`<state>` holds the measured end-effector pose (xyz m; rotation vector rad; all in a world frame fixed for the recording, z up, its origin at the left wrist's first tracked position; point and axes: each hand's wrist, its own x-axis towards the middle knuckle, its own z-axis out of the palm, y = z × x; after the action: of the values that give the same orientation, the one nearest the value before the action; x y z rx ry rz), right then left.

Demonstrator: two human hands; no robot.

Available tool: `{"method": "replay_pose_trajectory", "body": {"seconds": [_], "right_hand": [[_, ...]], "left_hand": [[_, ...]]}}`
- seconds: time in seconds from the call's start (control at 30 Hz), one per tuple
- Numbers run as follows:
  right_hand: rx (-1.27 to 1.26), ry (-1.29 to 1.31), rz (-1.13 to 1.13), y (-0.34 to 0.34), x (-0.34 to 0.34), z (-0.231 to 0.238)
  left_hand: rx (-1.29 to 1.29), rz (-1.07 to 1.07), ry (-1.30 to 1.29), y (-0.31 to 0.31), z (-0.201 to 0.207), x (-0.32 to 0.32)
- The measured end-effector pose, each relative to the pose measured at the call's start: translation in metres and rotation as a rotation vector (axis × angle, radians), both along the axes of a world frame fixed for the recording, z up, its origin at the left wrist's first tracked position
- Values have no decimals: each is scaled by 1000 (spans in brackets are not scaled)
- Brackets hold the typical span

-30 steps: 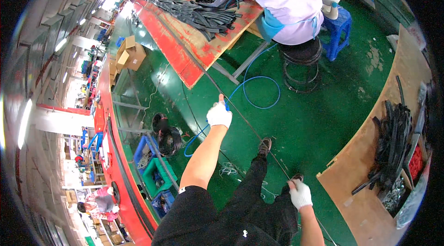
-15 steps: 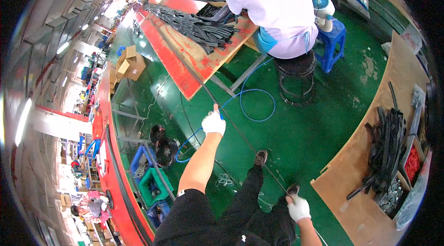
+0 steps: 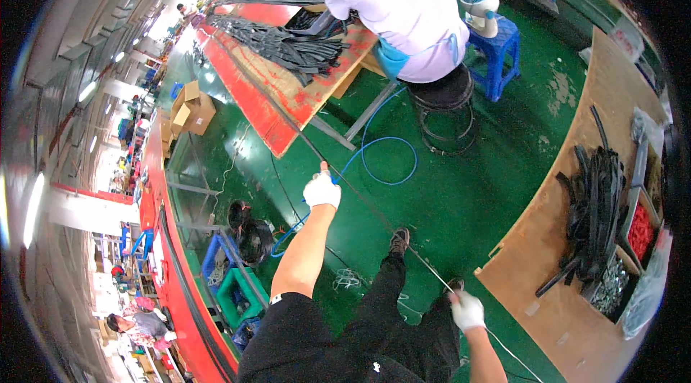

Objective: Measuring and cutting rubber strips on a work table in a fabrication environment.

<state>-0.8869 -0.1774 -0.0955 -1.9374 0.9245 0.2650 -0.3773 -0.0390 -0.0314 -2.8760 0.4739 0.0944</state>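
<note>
A long thin black tube or strip (image 3: pixel 360 196) runs slantwise from the red table past my left hand toward my right. My left hand (image 3: pixel 322 190), in a white glove with a bare fingertip, is closed around it. A blue hose (image 3: pixel 351 160) meets the same hand; whether its end is gripped too is hidden. Low on the right, my gloved right hand (image 3: pixel 468 311) pinches a thin pale cord (image 3: pixel 436 273). This cord continues up to the black length and trails below the hand past my forearm.
A person in a pale top sits on a black stool (image 3: pixel 443 113) by the red table (image 3: pixel 281 127), which bears bundles of black strips (image 3: pixel 288 48). Rightward, a brown board (image 3: pixel 515 289) holds more black strips (image 3: pixel 594 196). Blue and green crates (image 3: pixel 234 293) stand left.
Pale cord now shows between my hands, where the black length reached my right hand before. The view has shifted, so the surroundings appear farther left.
</note>
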Motion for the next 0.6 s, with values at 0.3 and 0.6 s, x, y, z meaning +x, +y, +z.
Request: {"method": "replay_pose_trajectory", "body": {"seconds": [0.3, 0.6], "right_hand": [[119, 206, -12, 15, -212, -74], [88, -1, 16, 17, -14, -24]], "left_hand": [[32, 18, -1, -5, -13, 0], [16, 58, -29, -18, -20, 5]]}}
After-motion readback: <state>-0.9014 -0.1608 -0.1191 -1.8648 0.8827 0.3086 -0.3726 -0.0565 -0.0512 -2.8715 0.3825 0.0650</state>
